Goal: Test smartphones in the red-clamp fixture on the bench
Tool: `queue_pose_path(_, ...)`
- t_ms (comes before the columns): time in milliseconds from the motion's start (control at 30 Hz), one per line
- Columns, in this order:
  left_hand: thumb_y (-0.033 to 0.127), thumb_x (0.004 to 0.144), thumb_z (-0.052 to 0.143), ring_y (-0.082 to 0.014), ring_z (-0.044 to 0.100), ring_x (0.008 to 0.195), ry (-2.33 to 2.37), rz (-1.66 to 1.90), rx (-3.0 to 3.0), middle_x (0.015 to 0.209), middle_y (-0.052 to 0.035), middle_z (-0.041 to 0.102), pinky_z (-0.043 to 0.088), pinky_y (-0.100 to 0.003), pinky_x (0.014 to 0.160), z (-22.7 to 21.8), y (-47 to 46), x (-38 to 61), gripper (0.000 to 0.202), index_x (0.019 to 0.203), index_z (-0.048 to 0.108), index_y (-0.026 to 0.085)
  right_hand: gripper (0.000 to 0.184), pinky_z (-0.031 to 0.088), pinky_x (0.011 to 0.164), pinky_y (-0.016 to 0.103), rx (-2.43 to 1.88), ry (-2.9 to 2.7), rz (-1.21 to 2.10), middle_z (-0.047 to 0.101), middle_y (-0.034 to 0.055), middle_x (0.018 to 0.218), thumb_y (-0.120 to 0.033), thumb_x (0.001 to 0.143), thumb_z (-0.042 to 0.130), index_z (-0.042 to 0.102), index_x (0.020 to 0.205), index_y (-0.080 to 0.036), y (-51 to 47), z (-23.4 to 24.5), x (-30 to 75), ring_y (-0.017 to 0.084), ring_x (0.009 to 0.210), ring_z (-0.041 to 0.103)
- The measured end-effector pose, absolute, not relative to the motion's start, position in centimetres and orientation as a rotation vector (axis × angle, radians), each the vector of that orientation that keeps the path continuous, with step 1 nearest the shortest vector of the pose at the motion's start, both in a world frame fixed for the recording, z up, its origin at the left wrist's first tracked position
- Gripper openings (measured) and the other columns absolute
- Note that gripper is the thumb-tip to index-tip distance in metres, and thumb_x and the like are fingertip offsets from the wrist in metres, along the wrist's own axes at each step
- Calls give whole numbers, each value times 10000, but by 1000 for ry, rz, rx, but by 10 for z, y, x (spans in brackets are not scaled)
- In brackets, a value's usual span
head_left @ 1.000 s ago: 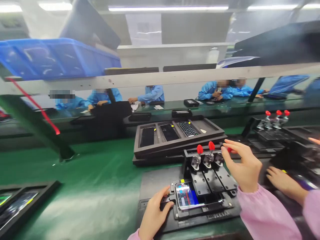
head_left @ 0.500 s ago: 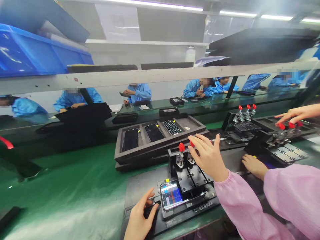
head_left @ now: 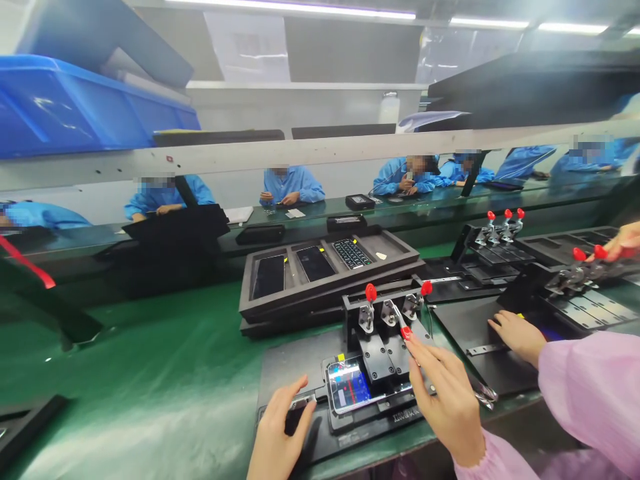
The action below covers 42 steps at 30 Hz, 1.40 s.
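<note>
Left hand [head_left: 278,427]: open, on fixture [head_left: 379,360] | right hand [head_left: 447,400]: touching red clamp lever [head_left: 403,325]

L hand [head_left: 280,433] at phone fixture [head_left: 377,363], R hand [head_left: 443,407] on red toggle clamp [head_left: 403,320]

Bright, even indoor light comes from long white fluorescent ceiling strips [head_left: 290,9], which burn out to pure white along the top of the view. A pale sheen of glare spreads across the glossy green counter [head_left: 150,393], washing out its colour near the bottom. Shadows are soft and faint, darkest beneath the black foam tray [head_left: 330,288]. The shiny blue plastic bin [head_left: 60,113] carries streaks of white reflection, and the glassy phone [head_left: 349,385] glints with light. Wide-angle distortion tilts the long pale shelf rail [head_left: 320,152] and stretches the left and right edges. Detail is fairly sharp in the middle and softer toward the corners.
</note>
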<state>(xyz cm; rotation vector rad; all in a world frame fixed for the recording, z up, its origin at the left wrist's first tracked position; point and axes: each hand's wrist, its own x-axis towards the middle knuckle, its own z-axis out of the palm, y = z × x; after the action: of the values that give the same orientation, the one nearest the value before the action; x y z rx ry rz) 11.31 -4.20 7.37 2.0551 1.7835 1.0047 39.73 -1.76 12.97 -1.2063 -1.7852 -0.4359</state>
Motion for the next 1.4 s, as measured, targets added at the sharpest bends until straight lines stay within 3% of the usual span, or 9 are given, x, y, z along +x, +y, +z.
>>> queue_pose_path(133, 347, 834, 528, -222, 541, 1131, 1736, 961, 2146, 1206, -57, 591, 477, -391, 942, 73, -42, 119, 351, 1175, 544, 263, 470, 383, 747, 369, -1387, -1812, -543, 664, 26, 1085, -116, 815, 509, 476, 1266, -241, -15, 108, 388, 197, 851, 605)
queue_pose_path(333, 357, 821, 534, -252, 533, 1144, 1669, 1013, 2175, 1259, -75, 557, 456, -452, 956, 65, -39, 121, 371, 1181, 556, 271, 425, 346, 707, 373, -1491, -1862, -540, 649, 55, 1114, -78, 833, 396, 521, 1224, -189, -2, 96, 378, 187, 776, 586)
queue_pose_path(567, 356, 854, 483, -242, 411, 1260, 1613, 840, 2175, 1389, -70, 415, 394, -466, 1008, 77, -39, 135, 402, 1252, 479, 297, 406, 322, 702, 339, -1536, -1855, -314, 688, 19, 941, -54, 819, 353, 552, 1139, -204, 2, 103, 393, 154, 749, 544)
queue_pose_path(700, 372, 862, 466, -247, 291, 1331, 1568, 779, 2210, 1453, -66, 308, 329, -492, 1046, 76, -39, 148, 437, 1292, 430, 304, 402, 345, 756, 346, -1482, -1854, -137, 669, 17, 1033, -71, 841, 319, 503, 1173, -205, -2, 110, 401, 167, 824, 533)
queue_pose_path(933, 442, 825, 505, -303, 170, 1367, 1663, 755, 2267, 1493, -57, 224, 253, -587, 1041, 70, -36, 154, 491, 1289, 433, 300, 302, 380, 765, 347, -1324, -1646, -48, 644, 20, 867, -137, 864, 379, 590, 1060, -229, -31, 98, 409, 164, 777, 527)
queue_pose_path(1100, 442, 815, 525, -281, 177, 1368, 1621, 855, 2198, 1500, -90, 185, 264, -526, 1063, 71, -36, 148, 660, 1387, 255, 256, 237, 396, 759, 338, -1289, -1496, -29, 633, 30, 860, -176, 846, 445, 635, 979, -222, -44, 83, 422, 170, 776, 533)
queue_pose_path(1233, 390, 849, 486, -244, 302, 1322, 1671, 967, 2082, 1452, -94, 304, 324, -459, 1051, 64, -35, 136, 591, 1378, 268, 237, 186, 409, 760, 312, -1330, -1332, 6, 642, 35, 840, -209, 833, 467, 641, 900, -202, -45, 69, 432, 175, 796, 556)
queue_pose_path(1400, 376, 839, 506, -226, 590, 1017, 1817, 1163, 1894, 1093, -77, 632, 479, -381, 880, 54, -33, 116, 311, 1097, 555, 210, 152, 419, 783, 291, -1391, -1245, 61, 633, 32, 792, -225, 820, 489, 623, 881, -188, -44, 52, 439, 171, 798, 569)
